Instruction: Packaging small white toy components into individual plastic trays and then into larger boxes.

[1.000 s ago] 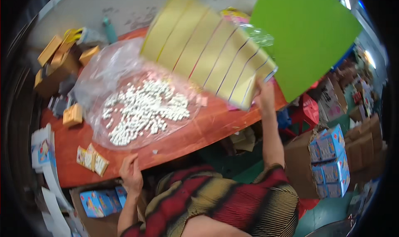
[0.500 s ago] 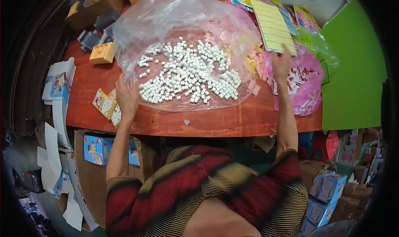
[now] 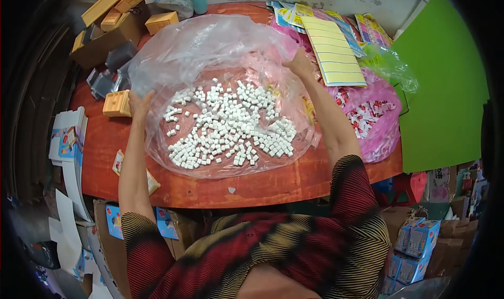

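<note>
A large clear plastic bag [image 3: 184, 44] is spread over the red table, with many small white cubes [image 3: 226, 126] lying on its near part. At the bag's left edge is my left hand [image 3: 139, 105], its thumb apart from the fingers, right beside an orange plastic box [image 3: 116, 104]. Across the bag, my right hand [image 3: 300, 64] closes on its far right edge, where the film looks pink. Partly hidden behind my left forearm, small cards or packets [image 3: 152, 183] lie near the table's front.
A yellow lined pad [image 3: 333, 52] rests beside a pink bag of red-and-white packets [image 3: 367, 115]. A green board [image 3: 446, 89] stands at the right. Grey clear-plastic parts [image 3: 102, 84] and a carton of orange boxes [image 3: 113, 39] sit at the far left.
My right hand has gone from the yellow pad leftward to the bag's far edge. My left hand has moved farther out along the bag, next to the orange box. The view has shifted.
</note>
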`<state>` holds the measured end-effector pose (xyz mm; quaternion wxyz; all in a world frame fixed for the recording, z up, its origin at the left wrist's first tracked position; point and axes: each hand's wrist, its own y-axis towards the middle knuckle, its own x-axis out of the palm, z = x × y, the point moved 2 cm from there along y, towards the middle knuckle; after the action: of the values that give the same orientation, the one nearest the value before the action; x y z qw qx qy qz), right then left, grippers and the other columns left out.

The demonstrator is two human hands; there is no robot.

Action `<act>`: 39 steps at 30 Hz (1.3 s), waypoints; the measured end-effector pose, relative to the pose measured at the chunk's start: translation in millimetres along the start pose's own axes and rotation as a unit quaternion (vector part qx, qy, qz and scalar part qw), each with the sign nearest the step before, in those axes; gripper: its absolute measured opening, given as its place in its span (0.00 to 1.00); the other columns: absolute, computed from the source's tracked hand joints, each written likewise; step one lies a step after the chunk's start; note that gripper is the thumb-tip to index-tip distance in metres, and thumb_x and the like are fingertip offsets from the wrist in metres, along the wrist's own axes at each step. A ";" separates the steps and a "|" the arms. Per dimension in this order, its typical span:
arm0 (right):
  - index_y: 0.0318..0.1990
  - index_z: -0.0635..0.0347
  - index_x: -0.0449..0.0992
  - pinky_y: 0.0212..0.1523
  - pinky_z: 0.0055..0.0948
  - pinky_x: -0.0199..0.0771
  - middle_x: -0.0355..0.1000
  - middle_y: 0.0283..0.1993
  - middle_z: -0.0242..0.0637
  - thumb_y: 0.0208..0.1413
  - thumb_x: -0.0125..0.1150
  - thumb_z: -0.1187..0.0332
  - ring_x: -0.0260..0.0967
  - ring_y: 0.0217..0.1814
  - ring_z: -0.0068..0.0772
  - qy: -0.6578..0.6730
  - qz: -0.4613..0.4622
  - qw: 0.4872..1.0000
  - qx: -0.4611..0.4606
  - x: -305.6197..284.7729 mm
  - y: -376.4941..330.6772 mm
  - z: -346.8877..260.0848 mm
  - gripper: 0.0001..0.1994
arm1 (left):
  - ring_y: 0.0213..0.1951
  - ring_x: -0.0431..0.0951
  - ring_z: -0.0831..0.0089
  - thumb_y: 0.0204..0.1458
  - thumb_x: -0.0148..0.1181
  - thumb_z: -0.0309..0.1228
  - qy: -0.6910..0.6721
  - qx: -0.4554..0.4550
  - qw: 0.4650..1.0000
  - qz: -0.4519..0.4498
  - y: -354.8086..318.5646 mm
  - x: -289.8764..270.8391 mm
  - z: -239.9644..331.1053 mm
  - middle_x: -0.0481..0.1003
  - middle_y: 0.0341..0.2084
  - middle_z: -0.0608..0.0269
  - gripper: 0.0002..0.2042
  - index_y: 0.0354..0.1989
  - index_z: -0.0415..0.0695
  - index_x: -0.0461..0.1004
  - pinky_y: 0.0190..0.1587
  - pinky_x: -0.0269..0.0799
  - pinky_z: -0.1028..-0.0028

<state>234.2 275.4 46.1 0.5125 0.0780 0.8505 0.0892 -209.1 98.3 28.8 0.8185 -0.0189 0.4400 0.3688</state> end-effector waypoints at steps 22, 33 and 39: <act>0.24 0.63 0.64 0.43 0.36 0.59 0.62 0.40 0.46 0.36 0.52 0.75 0.59 0.43 0.43 0.259 -0.005 0.785 -0.563 -13.4 -146.4 -171.4 0.05 | 0.35 0.67 0.75 0.43 0.54 0.28 -0.489 0.098 0.857 -0.131 -86.8 -18.3 150.0 0.69 0.31 0.64 0.17 0.43 0.38 0.62 0.40 0.61 0.76; 0.33 0.58 0.66 0.50 0.37 0.54 0.62 0.36 0.40 0.38 0.48 0.71 0.57 0.47 0.36 0.087 -0.094 0.713 -0.689 -9.8 -221.0 -150.2 0.11 | 0.31 0.72 0.60 0.36 0.56 0.28 -0.058 0.161 0.959 -0.225 -102.9 19.5 115.4 0.69 0.33 0.49 0.17 0.39 0.39 0.66 0.31 0.65 0.69; 0.47 0.60 0.60 0.45 0.37 0.60 0.59 0.46 0.48 0.30 0.63 0.72 0.59 0.46 0.49 0.119 -0.023 0.905 -0.407 -67.8 -200.6 -57.4 0.30 | 0.36 0.69 0.66 0.34 0.56 0.26 -0.167 0.278 0.944 -0.055 -132.0 -36.3 122.6 0.67 0.35 0.56 0.13 0.33 0.41 0.71 0.36 0.64 0.74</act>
<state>206.4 61.1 84.0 0.3967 -0.1681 0.7961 0.4249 -53.0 24.6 91.8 0.8718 0.2477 0.3803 0.1842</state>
